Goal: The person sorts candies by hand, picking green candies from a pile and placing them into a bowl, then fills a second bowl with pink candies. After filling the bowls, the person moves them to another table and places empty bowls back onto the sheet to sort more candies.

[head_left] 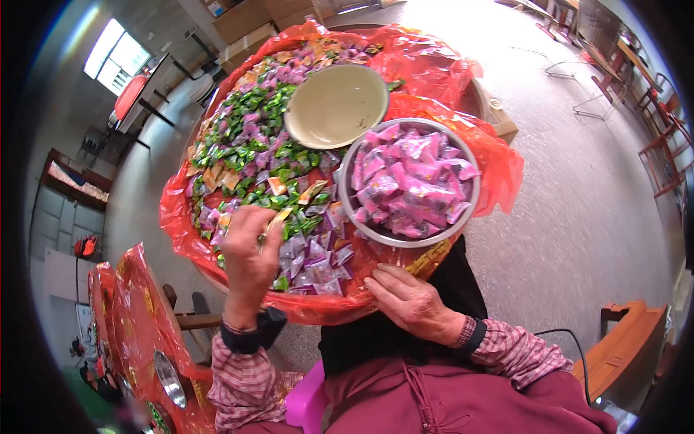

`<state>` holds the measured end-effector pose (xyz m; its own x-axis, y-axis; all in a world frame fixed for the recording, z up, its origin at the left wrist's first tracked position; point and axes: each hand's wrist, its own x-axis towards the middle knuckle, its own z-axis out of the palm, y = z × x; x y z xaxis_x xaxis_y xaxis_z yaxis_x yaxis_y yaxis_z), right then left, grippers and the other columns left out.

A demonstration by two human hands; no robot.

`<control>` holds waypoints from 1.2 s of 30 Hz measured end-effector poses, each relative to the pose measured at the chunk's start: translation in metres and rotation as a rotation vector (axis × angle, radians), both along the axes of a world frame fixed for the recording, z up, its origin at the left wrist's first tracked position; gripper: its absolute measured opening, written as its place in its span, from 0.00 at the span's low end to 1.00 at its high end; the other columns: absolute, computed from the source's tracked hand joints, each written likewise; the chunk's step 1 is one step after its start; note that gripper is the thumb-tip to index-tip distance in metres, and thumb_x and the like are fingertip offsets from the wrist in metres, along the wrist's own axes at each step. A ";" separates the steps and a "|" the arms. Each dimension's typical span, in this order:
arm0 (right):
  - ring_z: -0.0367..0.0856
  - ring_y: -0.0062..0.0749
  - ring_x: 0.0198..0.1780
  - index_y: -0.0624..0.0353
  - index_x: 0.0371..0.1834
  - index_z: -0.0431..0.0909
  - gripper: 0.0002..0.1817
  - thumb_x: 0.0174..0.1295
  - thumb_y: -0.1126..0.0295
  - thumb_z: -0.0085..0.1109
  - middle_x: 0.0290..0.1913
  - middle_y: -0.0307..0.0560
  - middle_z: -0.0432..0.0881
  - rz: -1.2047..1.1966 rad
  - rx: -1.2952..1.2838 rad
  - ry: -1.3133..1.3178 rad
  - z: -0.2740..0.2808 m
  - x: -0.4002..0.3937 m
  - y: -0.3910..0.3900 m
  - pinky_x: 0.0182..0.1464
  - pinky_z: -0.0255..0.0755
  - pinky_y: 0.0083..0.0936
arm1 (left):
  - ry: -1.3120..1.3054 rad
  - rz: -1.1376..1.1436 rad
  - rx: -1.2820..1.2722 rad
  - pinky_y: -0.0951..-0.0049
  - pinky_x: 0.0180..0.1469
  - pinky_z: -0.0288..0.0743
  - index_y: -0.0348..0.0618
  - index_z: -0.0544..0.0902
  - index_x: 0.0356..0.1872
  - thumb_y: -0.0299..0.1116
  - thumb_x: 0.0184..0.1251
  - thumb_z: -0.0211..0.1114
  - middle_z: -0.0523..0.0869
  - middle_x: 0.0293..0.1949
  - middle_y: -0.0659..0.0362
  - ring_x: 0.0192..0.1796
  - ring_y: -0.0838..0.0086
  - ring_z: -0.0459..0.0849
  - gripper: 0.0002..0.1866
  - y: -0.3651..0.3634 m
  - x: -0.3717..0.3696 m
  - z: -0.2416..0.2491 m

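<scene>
My left hand [251, 249] is over the near left part of a round table, with thumb and fingertips pinched on a small yellow-gold wrapped packet [280, 217]. Beneath and beside it lie many small wrapped packets: green ones [271, 112], orange ones, and pale purple ones [316, 266] at the near edge. My right hand [413, 302] rests on the table's near edge with its fingers stretched out, holding nothing that I can see. Just beyond that hand stands a metal bowl [473, 200] heaped with pink packets [412, 181].
Red plastic sheeting [426, 61] covers the table and hangs over its rim. A cream-coloured basin [336, 108] sits on the packets. At lower left is another red-covered surface [141, 311] with a metal dish [170, 378]. A wooden bench [622, 347] stands at right.
</scene>
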<state>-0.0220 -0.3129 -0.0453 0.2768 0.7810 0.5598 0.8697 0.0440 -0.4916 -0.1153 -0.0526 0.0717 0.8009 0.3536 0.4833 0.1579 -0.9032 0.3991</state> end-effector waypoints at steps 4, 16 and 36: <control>0.82 0.52 0.62 0.67 0.60 0.80 0.24 0.58 0.76 0.69 0.58 0.57 0.82 0.004 -0.012 0.000 0.003 0.001 0.001 0.63 0.79 0.40 | -0.002 0.192 0.058 0.71 0.37 0.77 0.34 0.84 0.42 0.24 0.68 0.68 0.84 0.40 0.53 0.35 0.70 0.84 0.05 0.058 -0.059 0.006; 0.81 0.52 0.64 0.67 0.59 0.81 0.26 0.54 0.77 0.70 0.59 0.57 0.82 -0.008 -0.034 -0.007 0.008 -0.002 0.004 0.64 0.79 0.39 | 0.216 0.385 -0.053 0.59 0.46 0.79 0.35 0.85 0.44 0.27 0.60 0.66 0.85 0.39 0.48 0.39 0.55 0.85 0.12 0.138 -0.116 -0.051; 0.81 0.52 0.64 0.68 0.59 0.81 0.25 0.55 0.79 0.68 0.58 0.57 0.82 -0.003 -0.009 -0.001 0.007 -0.001 0.004 0.64 0.79 0.39 | 0.412 0.365 -0.259 0.61 0.45 0.80 0.36 0.83 0.50 0.33 0.65 0.67 0.88 0.40 0.47 0.41 0.59 0.88 0.16 0.162 -0.111 -0.043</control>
<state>-0.0225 -0.3091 -0.0386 0.2784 0.7856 0.5526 0.8703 0.0370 -0.4911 -0.2267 0.1097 0.0292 0.7089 0.7051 0.0205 0.6271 -0.6433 0.4393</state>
